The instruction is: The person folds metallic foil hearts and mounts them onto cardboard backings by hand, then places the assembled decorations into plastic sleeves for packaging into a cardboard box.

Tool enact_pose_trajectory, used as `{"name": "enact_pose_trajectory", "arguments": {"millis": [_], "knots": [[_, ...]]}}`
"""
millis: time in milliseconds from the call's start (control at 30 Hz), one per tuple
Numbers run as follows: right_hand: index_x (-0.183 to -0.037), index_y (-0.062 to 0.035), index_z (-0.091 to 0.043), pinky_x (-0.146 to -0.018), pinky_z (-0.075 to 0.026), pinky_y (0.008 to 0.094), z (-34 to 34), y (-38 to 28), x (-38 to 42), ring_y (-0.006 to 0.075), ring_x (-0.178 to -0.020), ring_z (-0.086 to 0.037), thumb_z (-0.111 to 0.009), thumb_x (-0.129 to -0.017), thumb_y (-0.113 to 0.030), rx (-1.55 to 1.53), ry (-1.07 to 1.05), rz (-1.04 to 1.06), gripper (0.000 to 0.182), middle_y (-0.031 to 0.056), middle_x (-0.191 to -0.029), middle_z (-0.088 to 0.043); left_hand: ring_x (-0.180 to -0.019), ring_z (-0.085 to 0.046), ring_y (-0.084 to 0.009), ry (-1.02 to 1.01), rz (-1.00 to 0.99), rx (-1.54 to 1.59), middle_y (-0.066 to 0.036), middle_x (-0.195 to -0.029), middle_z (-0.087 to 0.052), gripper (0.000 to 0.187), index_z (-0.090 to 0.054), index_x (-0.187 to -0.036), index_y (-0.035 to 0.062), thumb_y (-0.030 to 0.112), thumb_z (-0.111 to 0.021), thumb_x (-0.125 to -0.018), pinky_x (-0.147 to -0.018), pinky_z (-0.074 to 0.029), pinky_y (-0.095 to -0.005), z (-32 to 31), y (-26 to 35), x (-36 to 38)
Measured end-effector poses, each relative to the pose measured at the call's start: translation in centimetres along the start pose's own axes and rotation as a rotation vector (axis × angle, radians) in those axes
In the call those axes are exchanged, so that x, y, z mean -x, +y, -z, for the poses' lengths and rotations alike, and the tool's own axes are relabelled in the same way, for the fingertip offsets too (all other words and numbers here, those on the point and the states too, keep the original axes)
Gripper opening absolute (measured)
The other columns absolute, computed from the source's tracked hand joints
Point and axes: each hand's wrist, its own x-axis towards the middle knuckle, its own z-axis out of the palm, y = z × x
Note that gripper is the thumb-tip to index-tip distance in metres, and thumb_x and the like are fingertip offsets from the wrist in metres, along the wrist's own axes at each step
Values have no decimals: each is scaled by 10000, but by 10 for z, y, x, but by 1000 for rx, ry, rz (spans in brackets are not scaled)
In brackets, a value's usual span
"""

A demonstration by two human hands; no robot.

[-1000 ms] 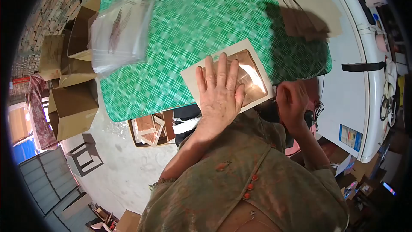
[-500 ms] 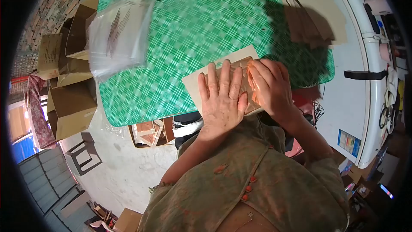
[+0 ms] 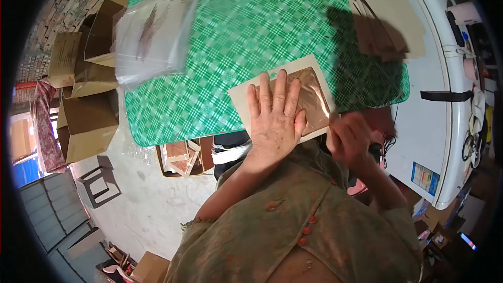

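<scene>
My left hand lies flat with its fingers spread, pressing on a pale beige board. Shiny copper-coloured film covers the inner part of this board, and my palm and fingers hide its left side. The board rests at an angle at the near edge of the green checked table. Just off the board's lower right corner is my right hand, blurred, with its fingers curled in. What those fingers hold, if anything, cannot be made out.
A stack of clear plastic bags lies at the table's left. Beige card pieces sit at the far right, by a white surface. Open cardboard boxes stand left of the table. A box of frame-like pieces is below its edge.
My right hand has moved off the board, down towards me, uncovering the smooth copper film. The orange crumpled material at its fingers no longer shows. My left hand stays pressed on the board.
</scene>
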Motion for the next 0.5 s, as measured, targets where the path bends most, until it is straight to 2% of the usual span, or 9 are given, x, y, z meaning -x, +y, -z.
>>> {"name": "enact_pose_trajectory", "arguments": {"millis": [33, 100, 200, 233, 267, 300, 367, 400, 500], "knots": [[-947, -30, -661, -635, -489, 426, 2, -5, 18, 287, -653, -568, -741, -788, -23, -100, -14, -50, 178, 83, -768, -578, -1527, -261, -480, -5, 6, 13, -182, -1655, -347, 731, -449, -1568, 95, 368, -664, -926, -1225, -187, -659, 2, 1, -1], [-922, -20, -658, -605, -478, 406, -5, -17, 44, 303, -564, -542, -693, -889, -80, -215, -74, -208, 77, 116, -695, -562, -1529, -259, -482, -3, 9, 34, -186, -1652, -350, 722, -444, -1570, 94, 350, -665, -933, -1226, -187, -653, 4, 1, -1], [-984, -7, -651, -663, -480, 390, -25, -30, 54, 298, -659, -595, -604, -1005, -180, -742, -308, -724, 180, 154, -781, -604, -1531, -260, -475, 21, 16, 48, -181, -1653, -349, 735, -444, -1572, 101, 347, -677, -920, -1228, -191, -648, 4, 1, 1], [-1105, 15, -640, -758, -481, 374, -41, -24, 61, 280, -792, -628, -517, -1067, -246, -806, -313, -655, 291, 152, -866, -630, -1531, -260, -474, 13, 25, 66, -177, -1659, -343, 725, -439, -1577, 104, 351, -664, -933, -1229, -192, -646, 4, 1, 1], [-1174, 15, -628, -811, -482, 377, -61, -15, 69, 278, -885, -631, -510, -1070, -236, -868, -343, -672, 296, 155, -956, -643, -1531, -258, -475, 14, 24, 59, -177, -1663, -336, 717, -434, -1581, 105, 356, -651, -945, -1230, -189, -645, 3, 0, 2], [-1266, 23, -570, -907, -453, 381, -79, -11, 76, 269, -1022, -589, -467, -1088, -233, -837, -279, -572, 329, 166, -1105, -600, -1531, -256, -477, 16, 21, 54, -177, -1668, -330, 709, -430, -1585, 106, 362, -638, -956, -1231, -187, -643, 2, 0, 2], [-1451, 41, -454, -1097, -394, 388, -111, -6, 77, 250, -1298, -504, -382, -1124, -227, -546, 3, -207, 429, 187, -1404, -515, -1539, -238, -473, 3, 22, 62, -171, -1684, -303, 663, -422, -1593, 113, 375, -575, -1003, -1237, -163, -638, 2, -1, 3], [-1543, 50, -396, -1192, -365, 391, -118, -8, 71, 240, -1436, -461, -339, -1142, -224, -504, 81, -152, 489, 197, -1553, -472, -1541, -236, -469, 17, 22, 70, -167, -1685, -302, 652, -423, -1594, 115, 370, -564, -1011, -1237, -160, -638, -1, -2, 4], [-1627, 32, -212, -1242, -295, 405, -93, -54, 20, 227, -1514, -341, -228, -1162, -356, -1328, 46, -697, 606, 139, -1660, -315, -1547, -232, -463, 31, 12, 98, -162, -1686, -307, 633, -426, -1593, 114, 349, -551, -1019, -1240, -153, -632, 1, -4, 5]]}}
